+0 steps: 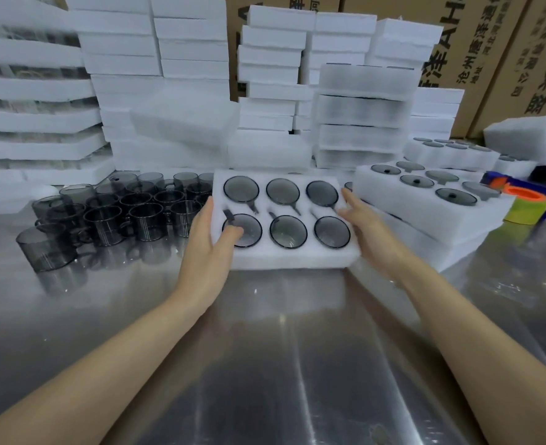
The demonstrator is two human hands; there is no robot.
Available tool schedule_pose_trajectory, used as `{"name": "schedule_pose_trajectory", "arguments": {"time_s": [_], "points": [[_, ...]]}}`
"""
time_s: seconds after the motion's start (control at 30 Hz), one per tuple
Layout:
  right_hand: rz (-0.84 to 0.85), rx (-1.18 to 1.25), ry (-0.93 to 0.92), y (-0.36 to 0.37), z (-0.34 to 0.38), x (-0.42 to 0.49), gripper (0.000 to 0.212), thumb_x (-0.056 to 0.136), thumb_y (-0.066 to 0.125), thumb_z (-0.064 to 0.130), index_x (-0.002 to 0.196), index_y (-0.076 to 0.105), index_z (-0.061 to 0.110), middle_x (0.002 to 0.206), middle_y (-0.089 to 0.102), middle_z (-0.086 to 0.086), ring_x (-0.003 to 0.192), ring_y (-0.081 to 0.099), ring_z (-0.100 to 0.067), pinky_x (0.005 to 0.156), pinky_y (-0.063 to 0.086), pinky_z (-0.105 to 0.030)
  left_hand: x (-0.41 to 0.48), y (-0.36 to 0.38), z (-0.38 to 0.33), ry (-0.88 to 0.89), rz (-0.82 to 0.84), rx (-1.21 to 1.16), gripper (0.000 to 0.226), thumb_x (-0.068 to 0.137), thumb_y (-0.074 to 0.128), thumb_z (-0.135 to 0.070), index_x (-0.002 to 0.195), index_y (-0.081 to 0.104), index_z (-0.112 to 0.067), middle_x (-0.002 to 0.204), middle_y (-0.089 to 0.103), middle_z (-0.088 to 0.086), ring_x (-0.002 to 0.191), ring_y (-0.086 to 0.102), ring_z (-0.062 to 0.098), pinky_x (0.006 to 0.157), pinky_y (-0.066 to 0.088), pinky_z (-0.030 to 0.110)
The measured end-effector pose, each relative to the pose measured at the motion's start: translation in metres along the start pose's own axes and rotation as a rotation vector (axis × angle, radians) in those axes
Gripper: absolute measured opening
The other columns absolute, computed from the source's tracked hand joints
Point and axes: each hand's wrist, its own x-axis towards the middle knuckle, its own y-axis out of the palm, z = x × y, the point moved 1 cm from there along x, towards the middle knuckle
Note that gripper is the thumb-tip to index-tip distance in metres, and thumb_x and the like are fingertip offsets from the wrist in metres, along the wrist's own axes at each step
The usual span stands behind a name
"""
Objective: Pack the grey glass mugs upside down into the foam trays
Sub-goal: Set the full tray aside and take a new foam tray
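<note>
near tray (297, 260): 6 mugs (287, 231) | right tray (380, 195): 6 mugs | loose mugs (146, 220), left: over a dozen (overlapping, exact count unclear) | left hand (207, 248) + right hand (366, 226): 2

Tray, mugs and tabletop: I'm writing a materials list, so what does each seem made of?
Tray: white foam, probably polyethylene, matte with a soft, grainy edge. Mugs: smoky grey glass, by their see-through, glossy walls. Tabletop: likely stainless steel, brushed, with streaky reflections.
</note>
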Motion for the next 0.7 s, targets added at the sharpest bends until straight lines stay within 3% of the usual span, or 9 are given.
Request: {"name": "schedule_pose_trajectory", "arguments": {"time_s": [0.07, 0.13, 0.23, 0.33, 0.4, 0.47, 0.57, 0.63, 0.7], "points": [[-0.048, -0.019, -0.104, -0.002, 0.010, -0.005, 0.071, 0.079, 0.058, 0.049, 0.145, 0.032, 0.045, 0.149, 0.035, 0.025, 0.137, 0.033, 0.001, 0.117, 0.025, -0.038, 0.000, 0.001, 0.000, 0.017, -0.005, -0.069, 0.076, 0.073, 0.052, -0.040, 0.146, 0.031, -0.045, 0.139, 0.033, -0.039, 0.121, 0.029, -0.027, 0.105, 0.022, 0.014], [-0.076, -0.135, -0.268, 0.002, 0.020, -0.013, 0.068, 0.077, 0.061, 0.057, 0.140, 0.037, 0.049, 0.151, 0.030, 0.027, 0.138, 0.026, 0.010, 0.118, 0.023, -0.027, 0.000, 0.004, 0.004, -0.052, -0.029, -0.231, 0.074, 0.072, 0.054, -0.036, 0.142, 0.035, -0.049, 0.141, 0.040, -0.033, 0.130, 0.038, -0.009, 0.115, 0.027, 0.030], [-0.054, -0.426, -0.537, 0.011, 0.030, -0.021, 0.083, 0.068, 0.080, 0.048, 0.139, 0.039, 0.036, 0.156, 0.019, 0.023, 0.142, 0.017, 0.007, 0.114, 0.019, -0.013, 0.003, 0.004, 0.010, -0.120, -0.103, -0.400, 0.064, 0.070, 0.054, -0.033, 0.130, 0.043, -0.052, 0.136, 0.053, -0.020, 0.125, 0.052, 0.009, 0.112, 0.036, 0.046], [-0.054, -0.557, -0.686, 0.011, 0.032, -0.022, 0.084, 0.066, 0.084, 0.037, 0.135, 0.044, 0.012, 0.150, 0.029, 0.022, 0.142, 0.027, -0.003, 0.116, 0.026, -0.030, 0.008, -0.002, 0.007, -0.044, -0.139, -0.432, 0.056, 0.074, 0.053, -0.034, 0.128, 0.044, -0.047, 0.140, 0.051, -0.014, 0.128, 0.051, 0.012, 0.112, 0.034, 0.048], [-0.152, -0.582, -0.789, 0.010, 0.035, -0.024, 0.059, 0.065, 0.086, 0.031, 0.109, 0.054, 0.009, 0.145, 0.042, 0.005, 0.137, 0.038, -0.014, 0.111, 0.033, -0.034, 0.011, -0.004, 0.005, 0.035, -0.089, -0.477, 0.058, 0.082, 0.052, -0.039, 0.139, 0.042, -0.035, 0.144, 0.049, -0.008, 0.131, 0.048, 0.016, 0.111, 0.034, 0.051], [-0.290, -0.583, -0.850, 0.009, 0.041, -0.026, 0.050, 0.063, 0.089, 0.027, 0.091, 0.050, 0.011, 0.139, 0.048, -0.005, 0.134, 0.044, -0.025, 0.106, 0.038, -0.037, 0.012, -0.002, 0.004, 0.143, -0.029, -0.500, 0.061, 0.091, 0.041, -0.044, 0.148, 0.032, -0.024, 0.147, 0.045, 0.000, 0.133, 0.046, 0.020, 0.108, 0.037, 0.050], [-0.546, -0.588, -0.856, 0.001, 0.054, -0.028, 0.050, 0.064, 0.089, 0.025, 0.092, 0.053, 0.005, 0.134, 0.051, -0.010, 0.128, 0.048, -0.032, 0.103, 0.040, -0.039, 0.013, 0.004, 0.007, 0.256, 0.025, -0.246, 0.057, 0.088, 0.032, -0.061, 0.139, 0.035, -0.037, 0.142, 0.042, -0.011, 0.124, 0.050, 0.006, 0.094, 0.045, 0.041], [-0.731, -0.603, -0.829, -0.015, 0.062, -0.031, 0.049, 0.069, 0.087, 0.027, 0.095, 0.054, 0.002, 0.133, 0.049, -0.014, 0.128, 0.045, -0.030, 0.106, 0.037, -0.033, 0.014, 0.008, 0.015, 0.210, 0.059, -0.165, 0.060, 0.076, 0.034, -0.078, 0.127, 0.035, -0.047, 0.130, 0.038, -0.021, 0.109, 0.050, -0.013, 0.097, 0.043, 0.042], [-0.907, -0.646, -0.813, -0.035, 0.066, -0.035, 0.049, 0.072, 0.084, 0.028, 0.098, 0.055, -0.002, 0.131, 0.047, -0.019, 0.128, 0.043, -0.028, 0.107, 0.033, -0.022, 0.016, 0.008, 0.022, 0.160, 0.077, -0.124, 0.064, 0.070, 0.034, -0.085, 0.122, 0.037, -0.048, 0.123, 0.038, -0.023, 0.098, 0.050, -0.022, 0.103, 0.041, 0.048]]}}
